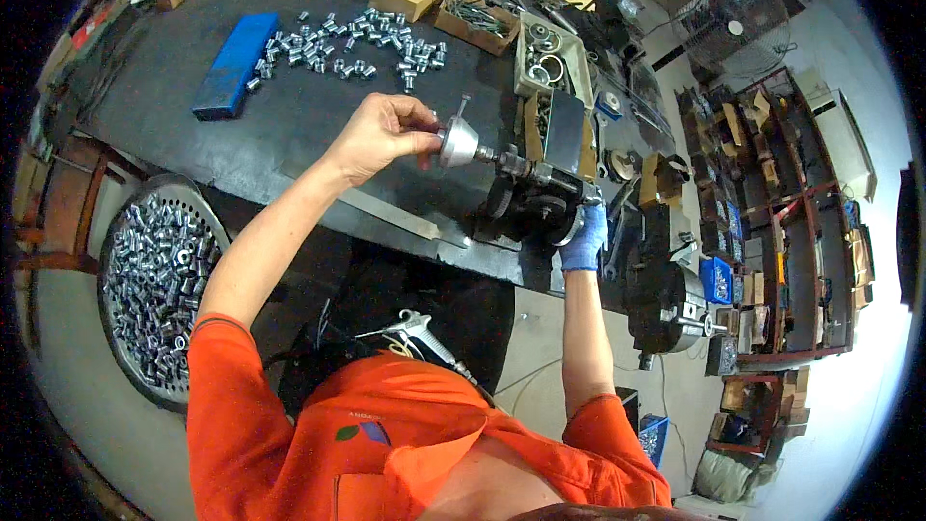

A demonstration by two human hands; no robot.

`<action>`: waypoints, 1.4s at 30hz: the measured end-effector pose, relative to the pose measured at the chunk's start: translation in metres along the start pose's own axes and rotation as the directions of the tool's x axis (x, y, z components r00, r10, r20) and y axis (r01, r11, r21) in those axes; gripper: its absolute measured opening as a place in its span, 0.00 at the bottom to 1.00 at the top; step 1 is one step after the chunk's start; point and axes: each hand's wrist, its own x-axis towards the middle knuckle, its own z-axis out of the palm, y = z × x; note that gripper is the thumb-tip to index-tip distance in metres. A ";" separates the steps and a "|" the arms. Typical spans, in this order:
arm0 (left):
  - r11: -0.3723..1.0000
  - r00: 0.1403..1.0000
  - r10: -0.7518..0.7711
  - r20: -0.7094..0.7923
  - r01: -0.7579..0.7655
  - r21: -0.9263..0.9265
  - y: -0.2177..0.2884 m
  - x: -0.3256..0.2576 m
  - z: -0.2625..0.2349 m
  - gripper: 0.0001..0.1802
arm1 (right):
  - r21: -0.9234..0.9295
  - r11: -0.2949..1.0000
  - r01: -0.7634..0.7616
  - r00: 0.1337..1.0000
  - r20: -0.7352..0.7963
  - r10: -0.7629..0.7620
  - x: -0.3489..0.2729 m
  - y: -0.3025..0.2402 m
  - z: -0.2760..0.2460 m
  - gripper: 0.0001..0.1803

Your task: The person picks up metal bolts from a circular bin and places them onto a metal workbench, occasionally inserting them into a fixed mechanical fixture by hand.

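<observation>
Dressed in an orange shirt, nearest the camera. Pinching, with left hand, at the left end of a silver cone, on a black machine at the edge of a dark surface strewn with metal sleeves. Touching the machine with gloved right hand; cannot tell whether gripping. Surrounded by shelving and a fan.

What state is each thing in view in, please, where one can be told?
Left hand, bare, fingers bent at the cone's left end.
Right hand, gloved, at the machine's right end.
Round pan, heaped with parts.
Bench parts, loose, scattered.
Brown box, open, holding metal pieces.
Air gun, unheld.
Fan, upright; spinning or still, unclear.
</observation>
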 end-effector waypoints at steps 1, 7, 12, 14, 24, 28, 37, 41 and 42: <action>1.000 1.000 -0.009 0.005 0.009 -0.007 0.000 0.001 0.000 0.08 | -0.046 0.998 0.031 0.999 -0.011 -0.031 0.007 -0.001 0.003 0.17; 0.998 0.998 -0.058 0.000 0.058 0.036 0.004 -0.001 -0.002 0.09 | -0.261 0.949 0.178 0.982 -0.017 -0.189 0.032 -0.042 0.036 0.18; 0.998 0.998 -0.057 -0.018 0.058 0.039 0.003 -0.003 -0.002 0.10 | 0.020 0.928 0.371 0.925 0.084 -0.372 -0.032 -0.079 0.047 0.20; 0.999 0.999 -0.047 -0.001 0.047 0.009 0.002 -0.003 -0.002 0.10 | 0.074 0.929 0.363 0.919 0.133 -0.370 -0.061 -0.084 0.031 0.24; 1.000 0.999 -0.007 -0.047 0.005 -0.027 0.011 -0.013 -0.010 0.09 | -0.317 0.946 0.065 0.964 -0.223 -0.141 0.001 -0.014 0.008 0.20; 0.971 0.982 0.004 -0.189 0.041 0.238 0.034 -0.066 -0.058 0.10 | -0.147 0.966 0.213 0.977 0.037 -0.210 0.031 -0.048 0.029 0.17; -0.086 0.773 0.215 -0.597 0.624 0.777 0.068 -0.261 -0.153 0.13 | 0.025 0.914 0.406 0.907 0.112 -0.406 -0.089 -0.062 0.006 0.24; 0.116 0.861 0.213 -0.461 0.446 0.887 0.063 -0.179 -0.102 0.12 | -0.071 0.973 0.217 0.976 0.000 -0.218 -0.077 -0.023 -0.031 0.22; 0.284 0.897 0.189 -0.398 0.338 0.897 0.050 -0.150 -0.094 0.12 | -0.023 0.990 0.139 0.989 -0.042 -0.140 -0.064 -0.017 -0.035 0.21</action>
